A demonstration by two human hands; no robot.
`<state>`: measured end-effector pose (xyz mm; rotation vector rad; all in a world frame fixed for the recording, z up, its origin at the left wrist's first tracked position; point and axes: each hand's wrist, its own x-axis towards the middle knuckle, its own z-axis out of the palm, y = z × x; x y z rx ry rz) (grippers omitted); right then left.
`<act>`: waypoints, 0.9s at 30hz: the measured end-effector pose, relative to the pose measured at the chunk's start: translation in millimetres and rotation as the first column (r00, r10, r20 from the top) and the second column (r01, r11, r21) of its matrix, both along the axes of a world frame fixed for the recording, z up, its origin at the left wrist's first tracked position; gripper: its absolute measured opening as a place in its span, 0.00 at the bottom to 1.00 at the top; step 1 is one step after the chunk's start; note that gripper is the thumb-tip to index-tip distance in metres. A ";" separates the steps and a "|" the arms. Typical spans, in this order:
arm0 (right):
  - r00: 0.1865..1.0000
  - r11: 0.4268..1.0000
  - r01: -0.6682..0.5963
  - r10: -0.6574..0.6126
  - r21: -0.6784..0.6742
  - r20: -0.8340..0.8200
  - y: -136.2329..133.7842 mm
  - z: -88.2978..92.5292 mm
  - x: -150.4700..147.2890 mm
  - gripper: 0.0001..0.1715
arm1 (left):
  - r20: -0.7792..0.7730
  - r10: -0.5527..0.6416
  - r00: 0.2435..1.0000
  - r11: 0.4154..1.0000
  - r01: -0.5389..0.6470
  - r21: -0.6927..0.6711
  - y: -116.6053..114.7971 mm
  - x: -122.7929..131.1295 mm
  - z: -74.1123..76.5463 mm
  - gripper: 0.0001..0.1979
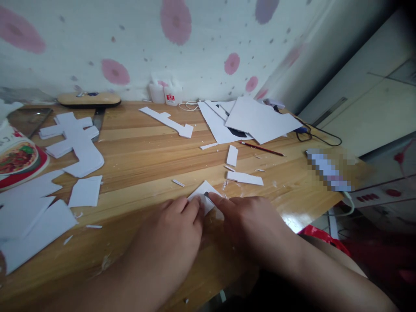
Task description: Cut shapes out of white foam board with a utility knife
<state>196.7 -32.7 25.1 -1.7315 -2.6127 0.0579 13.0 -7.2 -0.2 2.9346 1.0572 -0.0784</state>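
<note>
A small piece of white board (200, 189) lies near the table's front edge, partly hidden under my hands. My left hand (182, 219) bends its fingers down on the board's left side, pinning it to the wood. From the right, my right hand (248, 216) stretches its index finger over the same piece. Its fingertip presses on a small dark blade (206, 194), of which only a bit shows; the rest of that grip is hidden. Just behind are cut white strips (244, 178), a smaller white block (232, 156) and a thin sliver (178, 183).
White cut-outs (76, 134) are stacked at the left, with more sheets (39, 229) in front. A pencil (263, 148) lies before large white sheets (260, 119). Small white bottles (171, 93) and a tan case (89, 99) line the wall. A blurred device (328, 169) sits at the right edge.
</note>
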 end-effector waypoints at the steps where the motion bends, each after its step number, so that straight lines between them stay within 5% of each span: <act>1: 1.000 1.000 0.001 0.000 -0.001 0.013 0.9 0.1 0.7 0.31 | -0.016 0.002 1.000 1.000 -0.002 -0.013 0.7 0.2 2.1 0.16; 12: 0.989 0.999 -0.027 0.031 -0.029 0.146 -3.2 9.6 -8.3 0.30 | 0.027 0.040 0.999 0.999 -0.040 -0.004 2.5 -0.9 11.9 0.16; 27: 0.995 0.999 0.009 -0.006 -0.032 0.097 -26.6 3.8 9.0 0.32 | 0.049 0.027 0.998 0.996 -0.031 0.079 -3.3 -0.4 12.5 0.12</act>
